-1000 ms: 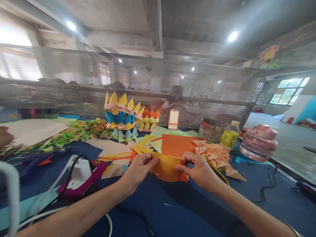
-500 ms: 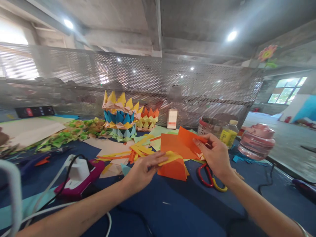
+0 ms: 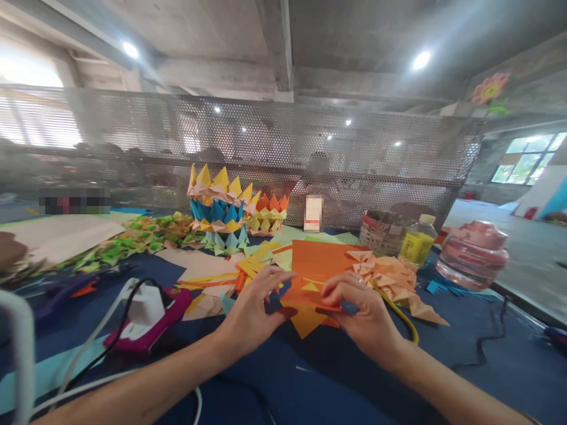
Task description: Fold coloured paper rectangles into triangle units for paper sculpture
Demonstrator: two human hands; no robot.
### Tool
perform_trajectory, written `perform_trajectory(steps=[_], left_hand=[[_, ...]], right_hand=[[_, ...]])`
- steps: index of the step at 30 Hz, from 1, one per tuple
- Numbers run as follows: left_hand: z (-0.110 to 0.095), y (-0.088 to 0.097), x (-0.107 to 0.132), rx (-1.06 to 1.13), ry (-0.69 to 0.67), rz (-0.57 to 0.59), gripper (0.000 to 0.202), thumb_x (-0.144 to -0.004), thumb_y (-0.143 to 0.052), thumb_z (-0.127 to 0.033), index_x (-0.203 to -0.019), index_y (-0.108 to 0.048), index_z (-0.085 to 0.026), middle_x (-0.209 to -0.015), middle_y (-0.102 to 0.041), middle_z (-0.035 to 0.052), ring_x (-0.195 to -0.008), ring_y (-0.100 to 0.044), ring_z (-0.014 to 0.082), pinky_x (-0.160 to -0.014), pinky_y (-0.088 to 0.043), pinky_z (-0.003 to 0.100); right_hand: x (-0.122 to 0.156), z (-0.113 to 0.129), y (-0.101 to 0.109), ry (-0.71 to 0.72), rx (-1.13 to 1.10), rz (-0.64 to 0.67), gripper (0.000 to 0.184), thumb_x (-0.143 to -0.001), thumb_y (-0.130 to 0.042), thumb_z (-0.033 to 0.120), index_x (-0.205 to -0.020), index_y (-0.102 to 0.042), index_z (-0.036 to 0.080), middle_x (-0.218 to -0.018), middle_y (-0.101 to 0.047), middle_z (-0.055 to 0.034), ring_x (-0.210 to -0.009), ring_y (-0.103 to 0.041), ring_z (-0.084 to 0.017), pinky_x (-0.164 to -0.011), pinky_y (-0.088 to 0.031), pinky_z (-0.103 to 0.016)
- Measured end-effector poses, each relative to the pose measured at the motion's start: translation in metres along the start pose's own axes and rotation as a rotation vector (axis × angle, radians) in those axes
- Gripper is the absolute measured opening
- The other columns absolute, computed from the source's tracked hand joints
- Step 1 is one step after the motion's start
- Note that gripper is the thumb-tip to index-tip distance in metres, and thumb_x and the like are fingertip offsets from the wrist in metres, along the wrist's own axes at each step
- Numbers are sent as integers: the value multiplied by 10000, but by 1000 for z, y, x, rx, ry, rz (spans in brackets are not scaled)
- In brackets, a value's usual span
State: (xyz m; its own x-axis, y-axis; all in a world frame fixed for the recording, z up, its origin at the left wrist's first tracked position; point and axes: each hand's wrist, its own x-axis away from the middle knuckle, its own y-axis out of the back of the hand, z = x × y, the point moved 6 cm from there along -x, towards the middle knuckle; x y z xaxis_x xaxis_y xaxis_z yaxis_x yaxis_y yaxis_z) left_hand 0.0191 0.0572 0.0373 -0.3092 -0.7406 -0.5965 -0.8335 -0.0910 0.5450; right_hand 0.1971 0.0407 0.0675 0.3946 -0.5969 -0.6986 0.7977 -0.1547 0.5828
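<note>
A piece of orange paper (image 3: 305, 300) lies between my hands, with a small yellow triangle (image 3: 312, 285) showing at its middle. My right hand (image 3: 361, 307) pinches its right edge between thumb and fingers. At its left side is my left hand (image 3: 254, 304), fingers curved and apart from the thumb; the thumb tip is close to the paper, and contact is unclear. Behind is a larger orange sheet (image 3: 308, 257). An amber-yellow paper corner (image 3: 303, 323) pokes out below. Beside my right hand are peach folded pieces (image 3: 390, 274) and a yellow scissors handle (image 3: 405, 316).
Stacked paper crowns (image 3: 219, 206) stand behind, near a perforated metal screen (image 3: 248, 136). Yellow paper strips (image 3: 248, 268) lie left of centre. A magenta power strip (image 3: 177, 307) with cables is at left. A yellow-labelled bottle (image 3: 416, 245) and a pink bottle (image 3: 472, 260) stand at right.
My right hand has moved down and left with orange paper. My left hand has let go of the yellow paper stack. The peach folded pieces have come into view, and the scissors are mostly covered.
</note>
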Motion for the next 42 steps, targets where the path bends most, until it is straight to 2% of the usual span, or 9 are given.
perform_trajectory(steps=[5, 10, 14, 20, 24, 29, 36, 39, 42], left_hand=[[-12, -11, 12, 15, -178, 108, 232, -772, -507, -46, -782, -688, -190, -854, -670, 28, -799, -623, 154, -740, -473, 276], [-22, -20, 30, -33, -264, 249, 191, -802, -509, -53, -751, -644, -178, -806, -670, 29, -763, -596, 162, -713, -436, 289], [-27, -21, 36, -44, -228, 321, 187, -795, -504, -31, -775, -615, -180, -821, -660, 20, -779, -582, 154, -715, -422, 273], [-18, -23, 29, 55, -29, 343, 171, -839, -577, -175, -668, -576, -170, -715, -615, 12, -696, -574, 134, -632, -395, 240], [-2, -25, 26, 3, 127, 299, 259, -867, -523, -209, -614, -499, -163, -664, -560, 2, -663, -534, 132, -612, -358, 243], [10, -31, 23, -149, 237, 286, 272, -858, -550, -279, -629, -452, -169, -675, -515, -5, -669, -505, 154, -618, -330, 270], [5, -31, 27, -175, 180, 251, 148, -827, -577, -211, -713, -487, -181, -746, -548, -11, -720, -525, 156, -655, -356, 264], [-3, -26, 35, -144, 134, 239, 107, -794, -574, -151, -719, -507, -188, -699, -554, -31, -667, -531, 129, -625, -366, 229], [-12, -23, 42, -117, 87, 253, 104, -787, -559, -130, -714, -519, -192, -648, -568, -47, -607, -537, 109, -590, -373, 200]], right_hand=[[15, 0, -11, 104, 36, 210, 203, -815, -544, 80, -667, -572, 215, -745, -657, -24, -711, -596, -163, -674, -451, -280], [31, 6, -18, 135, 110, 407, 186, -841, -513, 71, -739, -566, 216, -721, -641, -30, -732, -585, -181, -669, -431, -287], [34, 22, -19, 180, 130, 501, 196, -855, -508, 78, -743, -554, 232, -760, -657, -33, -715, -582, -177, -662, -432, -290], [33, 3, -17, -144, 100, 515, 150, -779, -684, 162, -738, -556, 228, -798, -649, -8, -751, -595, -167, -671, -444, -265], [39, -20, -25, -333, 144, 515, 297, -901, -568, 365, -660, -517, 199, -726, -603, -6, -698, -553, -163, -620, -409, -269], [43, -33, -29, -465, 285, 480, 360, -905, -540, 346, -594, -445, 192, -643, -562, 5, -631, -518, -156, -589, -364, -269], [45, -23, -29, -406, 342, 485, 252, -841, -578, 197, -611, -475, 184, -652, -581, 9, -625, -525, -138, -589, -364, -253], [49, -5, -35, -245, 248, 556, 240, -789, -632, 129, -605, -487, 177, -650, -591, 32, -601, -522, -99, -586, -361, -223], [54, 6, -38, -137, 209, 605, 254, -791, -699, 196, -613, -518, 180, -646, -597, 44, -603, -522, -89, -582, -352, -213]])
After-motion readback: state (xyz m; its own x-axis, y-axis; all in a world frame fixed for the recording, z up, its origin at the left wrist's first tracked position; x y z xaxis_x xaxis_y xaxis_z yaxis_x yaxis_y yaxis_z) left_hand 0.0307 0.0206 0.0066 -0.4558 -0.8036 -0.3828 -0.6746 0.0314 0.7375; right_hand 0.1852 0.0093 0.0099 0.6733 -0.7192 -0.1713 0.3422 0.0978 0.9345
